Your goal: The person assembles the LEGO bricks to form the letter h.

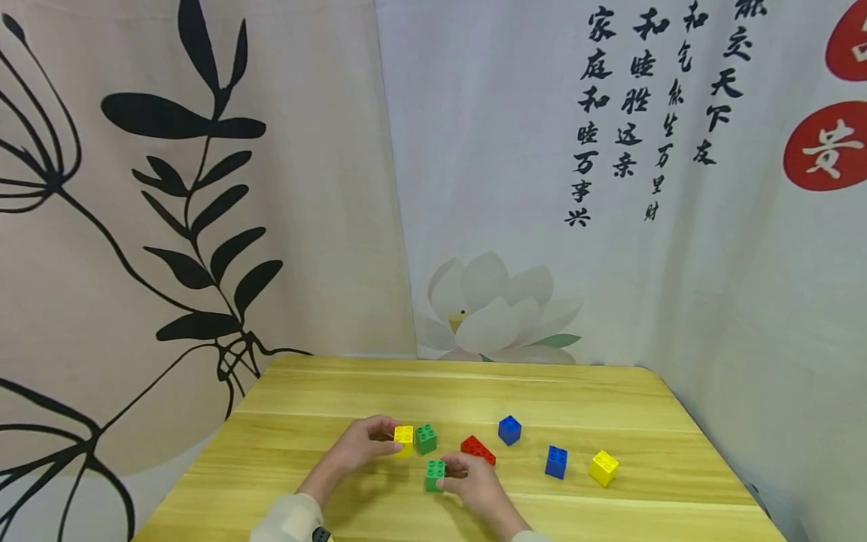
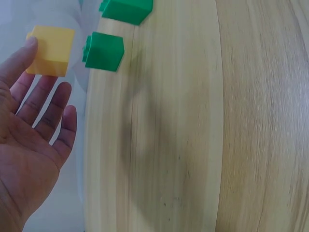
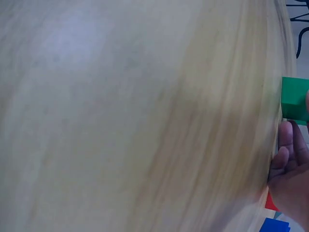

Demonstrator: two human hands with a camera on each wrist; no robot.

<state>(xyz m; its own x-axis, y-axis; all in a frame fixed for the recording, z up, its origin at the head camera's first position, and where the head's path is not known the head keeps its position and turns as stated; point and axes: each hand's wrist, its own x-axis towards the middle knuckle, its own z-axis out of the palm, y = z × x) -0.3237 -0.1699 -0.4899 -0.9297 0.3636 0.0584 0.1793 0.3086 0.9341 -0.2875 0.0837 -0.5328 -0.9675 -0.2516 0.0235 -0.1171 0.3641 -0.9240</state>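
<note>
Between thumb and fingers, my left hand [image 1: 368, 440] pinches a yellow toy brick [image 1: 403, 440], studs facing up in the head view. A green brick [image 1: 426, 439] stands just right of it on the table. Nearer to me, my right hand [image 1: 474, 482] grips another green brick [image 1: 435, 476] by its side, partly covered by the thumb. In the left wrist view the yellow brick [image 2: 54, 48] is at the fingertips of the left hand [image 2: 36, 130]. The right wrist view cuts off the green brick [image 3: 294, 99] and the right hand [image 3: 292, 179] at its edge.
A red brick [image 1: 478, 448] lies just beyond the right hand. Two blue bricks, one farther back [image 1: 509, 430] and one nearer [image 1: 556, 461], and a yellow brick [image 1: 604, 468] stand to the right on the wooden table [image 1: 677, 497]. A printed curtain [image 1: 325, 188] hangs behind.
</note>
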